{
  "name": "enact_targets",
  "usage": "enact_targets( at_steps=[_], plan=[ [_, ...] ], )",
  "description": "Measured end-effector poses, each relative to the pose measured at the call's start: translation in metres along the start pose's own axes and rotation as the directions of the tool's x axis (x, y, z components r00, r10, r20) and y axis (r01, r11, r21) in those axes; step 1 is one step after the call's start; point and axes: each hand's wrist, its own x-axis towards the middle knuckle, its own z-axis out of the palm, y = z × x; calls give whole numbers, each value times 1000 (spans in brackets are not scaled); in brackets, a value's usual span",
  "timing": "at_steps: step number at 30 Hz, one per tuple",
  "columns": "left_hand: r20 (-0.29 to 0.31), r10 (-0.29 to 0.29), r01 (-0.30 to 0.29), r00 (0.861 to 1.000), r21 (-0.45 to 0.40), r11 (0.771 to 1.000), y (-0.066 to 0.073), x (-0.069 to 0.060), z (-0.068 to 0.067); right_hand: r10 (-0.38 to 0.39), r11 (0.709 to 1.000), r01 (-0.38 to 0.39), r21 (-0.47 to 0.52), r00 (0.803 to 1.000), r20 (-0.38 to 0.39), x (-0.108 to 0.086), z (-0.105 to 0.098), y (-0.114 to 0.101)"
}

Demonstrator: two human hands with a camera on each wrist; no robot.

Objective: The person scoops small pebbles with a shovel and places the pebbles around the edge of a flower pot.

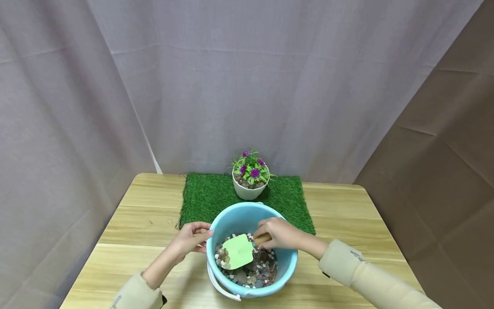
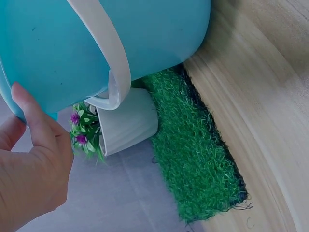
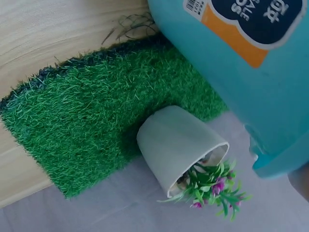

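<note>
A light blue bucket (image 1: 286, 271) holds mixed pebbles (image 1: 263, 279) in brown, grey and white. My left hand (image 1: 190, 241) grips its left rim, the thumb on the edge and the other fingers along the outside wall; the left wrist view shows the hand (image 2: 41, 166) at the rim too. Inside the bucket, my right hand (image 1: 279, 233) holds the wooden handle of a small shovel with a pale green blade (image 1: 238, 252). Some pebbles lie at the blade's left edge. In the right wrist view the bucket wall (image 3: 270, 96) hides nearly all of that hand.
Behind the bucket, a white pot (image 1: 248, 192) with purple flowers (image 1: 255, 173) and pebbles stands on a green turf mat (image 1: 208, 193). The bucket's white handle (image 1: 220, 286) hangs down at the front left. Grey curtains (image 1: 247, 94) rise behind the wooden table (image 1: 146, 223).
</note>
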Motion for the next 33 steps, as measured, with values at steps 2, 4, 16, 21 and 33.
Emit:
enact_targets(
  at_steps=[2,4,16,21,33],
  plan=[
    [-4,-3,3,1000,-2,1000,0,0,0,-1,1000,1,31,1000,-13,-2,-3,1],
    [-3,2,-2,1000,-6,1000,0,0,1,-5,999,6,44,1000,-29,-4,-5,1],
    [-14,1,-1,1000,-8,1000,0,-2,0,-3,992,15,128,995,-100,-11,-15,10],
    [-21,-3,3,1000,2,1000,1,-1,0,18,985,6,173,990,-137,-17,-23,17],
    [-5,-7,6,1000,-10,1000,-1,-2,1,103,965,-46,258,972,-209,-25,-41,30]
  ],
)
